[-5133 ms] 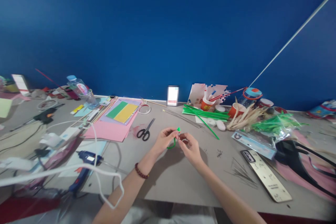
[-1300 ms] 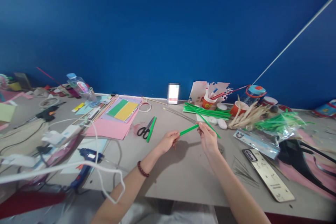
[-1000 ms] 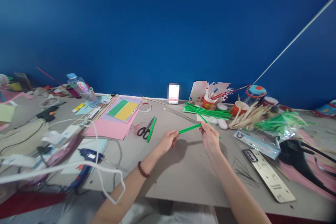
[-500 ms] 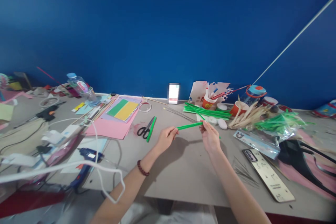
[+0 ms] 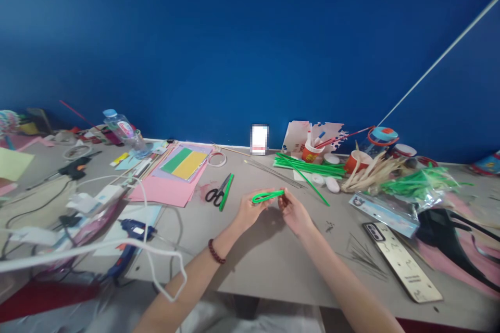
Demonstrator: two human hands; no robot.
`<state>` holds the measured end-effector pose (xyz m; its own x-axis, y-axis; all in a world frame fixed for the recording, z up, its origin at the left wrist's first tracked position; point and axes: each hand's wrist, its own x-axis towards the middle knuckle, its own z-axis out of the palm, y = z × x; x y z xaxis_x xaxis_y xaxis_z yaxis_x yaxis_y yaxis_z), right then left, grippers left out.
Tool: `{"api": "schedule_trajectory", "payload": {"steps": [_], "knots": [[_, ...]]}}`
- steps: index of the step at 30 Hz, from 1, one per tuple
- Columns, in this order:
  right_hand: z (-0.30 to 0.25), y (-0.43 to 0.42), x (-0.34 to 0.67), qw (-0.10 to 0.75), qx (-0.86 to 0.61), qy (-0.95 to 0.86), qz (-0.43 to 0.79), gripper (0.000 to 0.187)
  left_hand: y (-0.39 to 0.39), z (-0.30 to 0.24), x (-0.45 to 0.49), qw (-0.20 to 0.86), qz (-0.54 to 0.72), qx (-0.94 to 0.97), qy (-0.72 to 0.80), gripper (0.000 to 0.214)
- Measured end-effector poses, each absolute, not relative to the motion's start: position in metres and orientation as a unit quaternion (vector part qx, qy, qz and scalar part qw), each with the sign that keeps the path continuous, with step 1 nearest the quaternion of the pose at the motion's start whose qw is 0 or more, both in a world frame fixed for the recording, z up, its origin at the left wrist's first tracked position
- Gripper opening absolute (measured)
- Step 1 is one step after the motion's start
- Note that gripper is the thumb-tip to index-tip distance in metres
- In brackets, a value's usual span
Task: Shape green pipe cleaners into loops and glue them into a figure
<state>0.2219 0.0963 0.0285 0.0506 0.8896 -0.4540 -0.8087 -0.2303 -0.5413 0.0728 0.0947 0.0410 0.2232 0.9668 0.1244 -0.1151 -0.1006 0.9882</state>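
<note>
Both my hands hold a green strip (image 5: 267, 196) bent into a narrow loop above the grey table (image 5: 273, 265). My left hand (image 5: 250, 209), with a bead bracelet on its wrist, pinches the loop's left end. My right hand (image 5: 294, 211) pinches the right end, where the two strip ends meet. The hands are close together. A second green strip (image 5: 226, 192) lies beside black scissors (image 5: 216, 193) to the left of my hands.
A bundle of green strips (image 5: 308, 167) and cups of tools sit at the back right. A ruler (image 5: 404, 268) and black object lie to the right. Pink and coloured paper (image 5: 172, 179), a blue glue gun (image 5: 128, 244), white cables and a water bottle (image 5: 124, 131) crowd the left.
One second ago my hands held the green strip stretched straight between them. Now they have come together and the strip is folded into a loop.
</note>
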Motion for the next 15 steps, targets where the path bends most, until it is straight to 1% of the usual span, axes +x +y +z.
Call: {"api": "schedule_trajectory", "payload": {"steps": [4, 8, 15], "knots": [[0.029, 0.095, 0.22, 0.618, -0.376, -0.06, 0.688, 0.006, 0.098, 0.039, 0.07, 0.53, 0.508, 0.548, 0.401, 0.031], [0.033, 0.096, 0.223, 0.632, -0.376, -0.051, 0.675, 0.008, 0.099, 0.039, 0.069, 0.528, 0.54, 0.532, 0.382, 0.028], [0.032, 0.097, 0.223, 0.642, -0.387, -0.059, 0.659, 0.01, 0.093, 0.052, 0.067, 0.519, 0.572, 0.509, 0.38, 0.024]]}}
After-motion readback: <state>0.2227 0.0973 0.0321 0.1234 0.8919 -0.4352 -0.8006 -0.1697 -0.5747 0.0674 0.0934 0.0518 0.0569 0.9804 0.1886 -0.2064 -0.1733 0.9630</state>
